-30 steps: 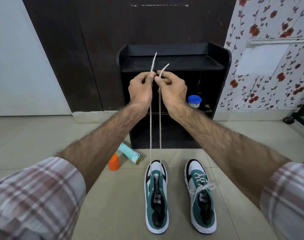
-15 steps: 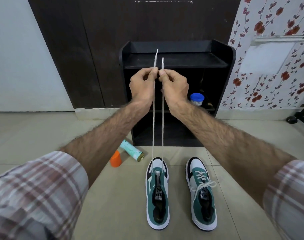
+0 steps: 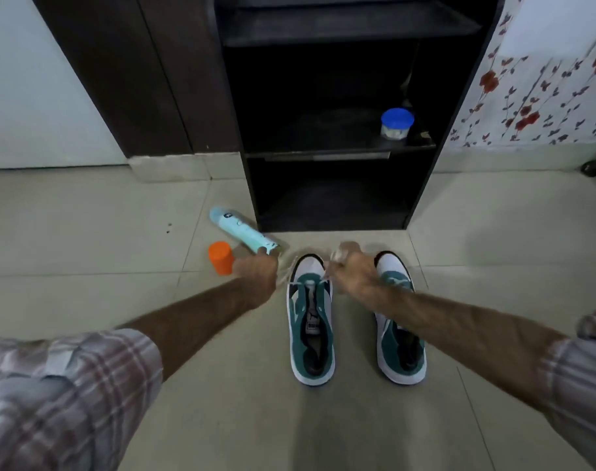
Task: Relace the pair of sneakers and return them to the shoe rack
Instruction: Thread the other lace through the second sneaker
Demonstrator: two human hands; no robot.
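Two green-and-white sneakers stand side by side on the tiled floor, toes toward the black shoe rack. The left sneaker has a white lace through its front eyelets only. My left hand is closed on one lace end just left of its toe. My right hand is closed on the other end just right of the toe. Both hands are blurred. The right sneaker is partly hidden by my right forearm, so its lacing does not show.
A light blue spray can lies on the floor by the rack's left foot, with an orange cap beside it. A blue-lidded jar sits on the rack's middle shelf. A dark door and flowered wallpaper flank the rack.
My hands dropped from chest height in front of the rack down to the left sneaker's toe and moved apart, still holding the lace ends. The view tilted downward.
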